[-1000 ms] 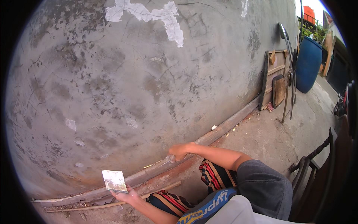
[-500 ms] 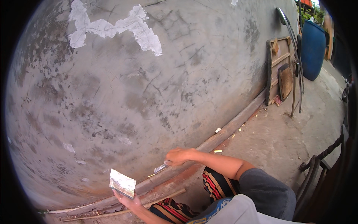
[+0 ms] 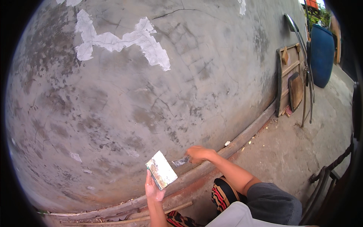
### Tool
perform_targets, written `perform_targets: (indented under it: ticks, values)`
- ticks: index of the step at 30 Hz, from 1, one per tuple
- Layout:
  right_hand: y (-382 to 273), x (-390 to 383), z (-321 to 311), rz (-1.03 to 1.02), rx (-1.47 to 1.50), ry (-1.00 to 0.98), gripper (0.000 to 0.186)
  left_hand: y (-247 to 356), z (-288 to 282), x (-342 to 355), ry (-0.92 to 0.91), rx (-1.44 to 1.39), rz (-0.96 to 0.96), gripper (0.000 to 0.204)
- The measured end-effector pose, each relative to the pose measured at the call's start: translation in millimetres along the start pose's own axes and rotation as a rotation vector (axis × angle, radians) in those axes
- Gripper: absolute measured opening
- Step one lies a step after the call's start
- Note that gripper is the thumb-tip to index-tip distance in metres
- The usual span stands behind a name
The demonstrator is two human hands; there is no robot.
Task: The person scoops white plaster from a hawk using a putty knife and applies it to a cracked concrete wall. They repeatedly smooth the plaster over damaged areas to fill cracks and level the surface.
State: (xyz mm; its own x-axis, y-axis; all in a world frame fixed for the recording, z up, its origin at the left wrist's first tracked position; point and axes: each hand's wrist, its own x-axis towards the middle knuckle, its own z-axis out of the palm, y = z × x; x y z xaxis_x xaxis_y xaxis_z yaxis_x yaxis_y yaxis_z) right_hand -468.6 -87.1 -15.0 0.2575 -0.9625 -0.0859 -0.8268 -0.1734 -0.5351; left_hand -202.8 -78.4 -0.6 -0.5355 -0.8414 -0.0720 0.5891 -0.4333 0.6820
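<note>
My left hand (image 3: 154, 190) grips a small square board (image 3: 162, 170) from below, with white paste smeared over its upper face. In my right hand (image 3: 199, 153) is a putty knife (image 3: 180, 162), its flat blade pointing left toward the board's right edge. A narrow gap seems to lie between blade and board. Both hands are low in front of a grey plastered wall (image 3: 124, 90) with cracks and dark stains. Higher up, an irregular white patch (image 3: 113, 42) of filler covers part of the wall.
Along the wall's foot runs a raised ledge (image 3: 245, 138), with a thin wooden strip (image 3: 132, 219) near my left arm. At right, a wooden panel (image 3: 290, 72) and bent metal tubing (image 3: 304, 98) lean by a blue barrel (image 3: 322, 56). Dark wooden furniture (image 3: 332, 166) stands at the lower right.
My left hand has brought the board right and up, nearer the putty knife. My right hand appears slightly farther right, and the whole view has shifted a little.
</note>
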Motion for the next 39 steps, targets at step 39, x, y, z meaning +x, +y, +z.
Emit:
perform_targets:
  ticks: [39]
  values:
    - [7,1,9,0.096,0.056,-0.085,0.035,-20,-19,-21,-0.079,-0.432,-0.024,0.066]
